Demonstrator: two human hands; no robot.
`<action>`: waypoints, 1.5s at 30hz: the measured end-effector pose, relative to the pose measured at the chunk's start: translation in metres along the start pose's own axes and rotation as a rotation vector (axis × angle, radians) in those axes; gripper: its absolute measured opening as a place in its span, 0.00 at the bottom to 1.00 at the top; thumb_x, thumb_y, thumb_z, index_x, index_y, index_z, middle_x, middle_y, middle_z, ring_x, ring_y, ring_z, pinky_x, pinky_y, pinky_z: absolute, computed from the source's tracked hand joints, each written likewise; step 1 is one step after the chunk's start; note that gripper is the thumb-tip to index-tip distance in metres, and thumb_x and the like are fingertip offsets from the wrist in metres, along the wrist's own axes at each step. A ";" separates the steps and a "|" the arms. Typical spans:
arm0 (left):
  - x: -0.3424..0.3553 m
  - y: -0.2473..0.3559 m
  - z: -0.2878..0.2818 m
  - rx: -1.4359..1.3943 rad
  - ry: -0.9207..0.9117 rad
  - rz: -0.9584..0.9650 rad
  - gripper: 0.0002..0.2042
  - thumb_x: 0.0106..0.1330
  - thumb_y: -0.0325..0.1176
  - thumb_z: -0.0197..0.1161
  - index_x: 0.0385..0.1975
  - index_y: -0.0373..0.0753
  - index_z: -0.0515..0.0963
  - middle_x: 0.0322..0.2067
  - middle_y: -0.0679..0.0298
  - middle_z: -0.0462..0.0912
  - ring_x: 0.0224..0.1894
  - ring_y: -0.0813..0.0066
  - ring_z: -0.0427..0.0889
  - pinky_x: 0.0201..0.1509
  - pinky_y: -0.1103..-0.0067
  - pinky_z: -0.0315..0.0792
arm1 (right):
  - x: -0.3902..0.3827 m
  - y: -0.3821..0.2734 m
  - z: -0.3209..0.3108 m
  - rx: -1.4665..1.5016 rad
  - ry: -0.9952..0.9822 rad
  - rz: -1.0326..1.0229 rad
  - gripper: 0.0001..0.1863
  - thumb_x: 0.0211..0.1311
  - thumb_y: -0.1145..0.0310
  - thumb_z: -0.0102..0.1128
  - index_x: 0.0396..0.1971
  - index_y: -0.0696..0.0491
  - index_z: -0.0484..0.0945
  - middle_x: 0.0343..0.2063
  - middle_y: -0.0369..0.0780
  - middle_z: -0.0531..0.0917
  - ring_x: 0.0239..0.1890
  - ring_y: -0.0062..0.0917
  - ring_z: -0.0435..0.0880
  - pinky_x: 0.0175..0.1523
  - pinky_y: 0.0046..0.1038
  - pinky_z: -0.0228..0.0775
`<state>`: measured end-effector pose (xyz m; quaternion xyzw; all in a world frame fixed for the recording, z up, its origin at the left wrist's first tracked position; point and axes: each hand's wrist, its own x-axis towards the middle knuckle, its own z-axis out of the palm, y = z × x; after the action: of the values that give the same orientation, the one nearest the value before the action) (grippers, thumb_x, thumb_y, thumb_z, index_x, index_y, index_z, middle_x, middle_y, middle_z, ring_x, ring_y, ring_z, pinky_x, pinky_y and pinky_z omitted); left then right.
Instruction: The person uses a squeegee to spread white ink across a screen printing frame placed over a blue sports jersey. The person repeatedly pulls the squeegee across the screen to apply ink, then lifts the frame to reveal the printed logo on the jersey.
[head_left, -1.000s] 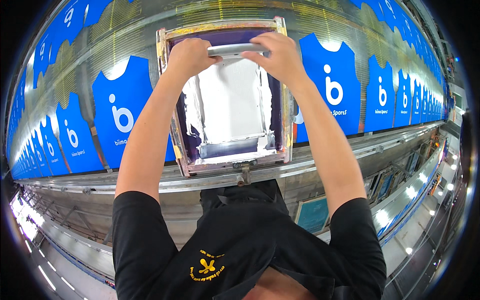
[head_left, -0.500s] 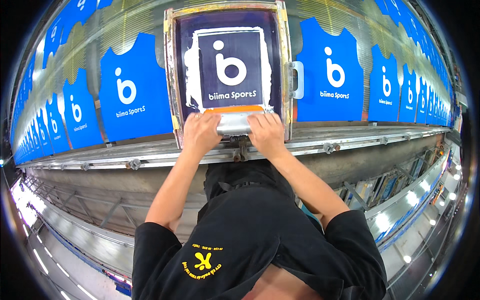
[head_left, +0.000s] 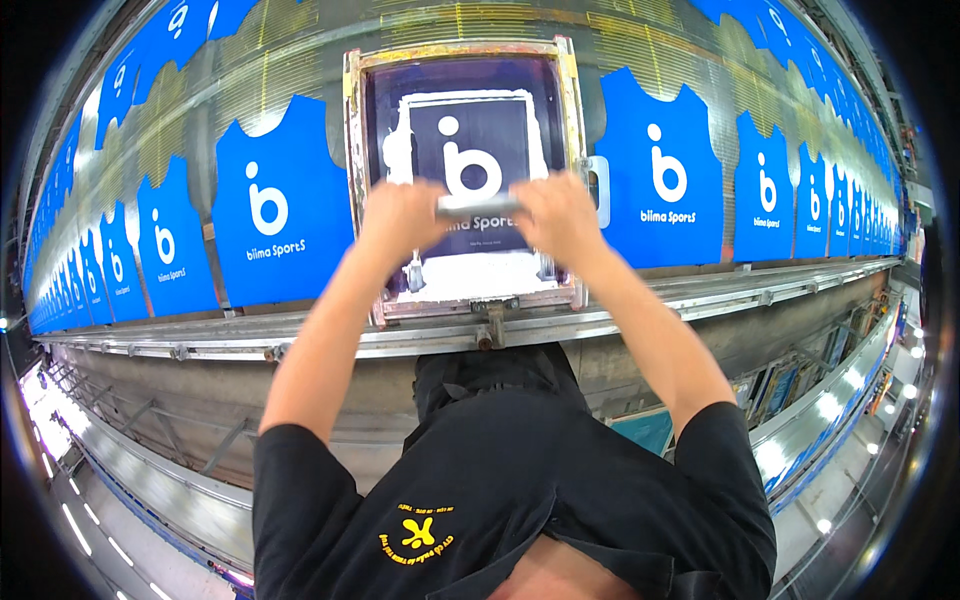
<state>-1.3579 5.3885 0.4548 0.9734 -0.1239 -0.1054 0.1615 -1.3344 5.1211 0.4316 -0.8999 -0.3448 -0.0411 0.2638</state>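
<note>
My left hand [head_left: 402, 212] and my right hand [head_left: 556, 215] are closed round the two ends of a grey metal squeegee [head_left: 480, 205]. The squeegee crosses the lower middle of a screen-printing frame [head_left: 353, 130], partly covering the lettering on its dark mesh. Whether its blade touches the mesh is hidden from here. White ink [head_left: 470, 280] lies in a band at the frame's near end, and more white borders the round white logo [head_left: 472, 172]. Both hands look slightly blurred.
Blue sleeveless fabric panels with white prints lie in a row on both sides, the nearest being a left panel [head_left: 300, 150] and a right panel [head_left: 690, 225]. A pale handle [head_left: 600, 192] sits at the frame's right side. A metal rail [head_left: 690, 300] runs along the table's near edge.
Both hands and the squeegee have moved away from me, up from the frame's near end. The orange blade has gone out of sight, and the band of white ink now shows.
</note>
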 end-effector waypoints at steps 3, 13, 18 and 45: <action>0.100 -0.034 -0.037 0.124 -0.087 -0.087 0.26 0.57 0.67 0.74 0.31 0.46 0.90 0.30 0.58 0.91 0.36 0.52 0.91 0.42 0.60 0.84 | 0.092 0.050 -0.001 -0.007 -0.010 0.087 0.14 0.58 0.59 0.77 0.36 0.51 0.85 0.32 0.41 0.87 0.40 0.42 0.86 0.48 0.45 0.74; 0.080 -0.047 0.023 0.066 0.109 -0.064 0.13 0.57 0.52 0.77 0.38 0.56 0.93 0.34 0.62 0.92 0.37 0.56 0.90 0.48 0.62 0.81 | 0.069 0.053 0.049 -0.077 0.054 0.123 0.15 0.47 0.68 0.78 0.36 0.51 0.84 0.33 0.39 0.87 0.39 0.40 0.82 0.46 0.43 0.73; -0.054 0.013 0.057 -0.090 0.190 -0.034 0.16 0.44 0.32 0.82 0.37 0.47 0.91 0.38 0.67 0.93 0.38 0.65 0.89 0.45 0.65 0.76 | -0.048 -0.032 0.036 -0.020 0.068 0.100 0.18 0.42 0.71 0.75 0.38 0.51 0.82 0.33 0.37 0.80 0.38 0.35 0.79 0.45 0.39 0.68; -0.086 0.035 0.062 -0.114 0.304 -0.006 0.12 0.49 0.40 0.83 0.31 0.46 0.91 0.29 0.64 0.90 0.32 0.60 0.88 0.40 0.66 0.76 | -0.076 -0.047 0.032 0.004 0.068 0.069 0.15 0.43 0.68 0.76 0.33 0.50 0.81 0.32 0.37 0.81 0.37 0.35 0.80 0.44 0.38 0.68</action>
<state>-1.4619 5.3622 0.4233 0.9677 -0.0889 0.0356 0.2333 -1.4258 5.1211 0.4055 -0.9088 -0.3044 -0.0617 0.2785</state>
